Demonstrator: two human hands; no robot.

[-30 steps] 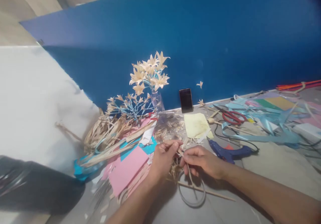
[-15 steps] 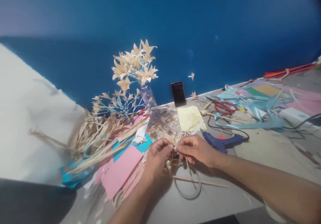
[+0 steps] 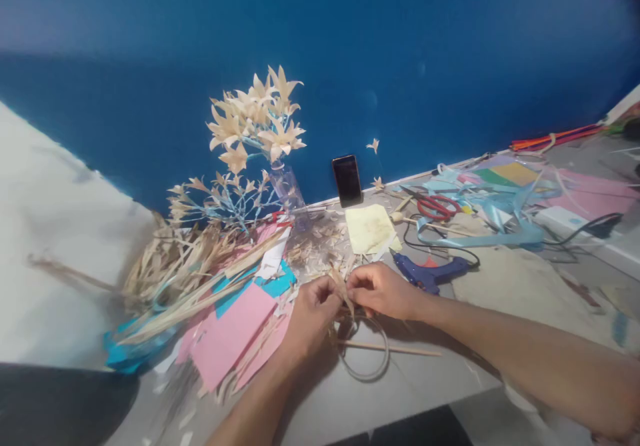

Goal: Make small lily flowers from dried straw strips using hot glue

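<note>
Left hand (image 3: 315, 305) and right hand (image 3: 383, 291) are pinching a pale dried strip (image 3: 345, 287) between their fingertips, the fingers curling close together and partly hiding the grip. The strip is sitting near the blue glue gun (image 3: 430, 275), to its left. The glue gun is lying on the bench (image 3: 320, 406) just beyond the right forearm. Nearer the wearer than the glue gun and to its left, a grey loop (image 3: 363, 377) is lying with a thin stick (image 3: 413, 351) crossing it. Behind the glue gun, red-handled scissors (image 3: 440, 207) are resting beside pale blue ribbon (image 3: 485, 240); behind it and to its left, a stained yellow sheet (image 3: 370, 228) is lying flat, and a dark phone (image 3: 347, 181) is leaning at the blue wall (image 3: 350, 53). Farther left of the glue gun, a clear bottle (image 3: 289, 189) is holding cream flowers (image 3: 255, 119), and a pink sheet (image 3: 233, 336) is lying there too.
</note>
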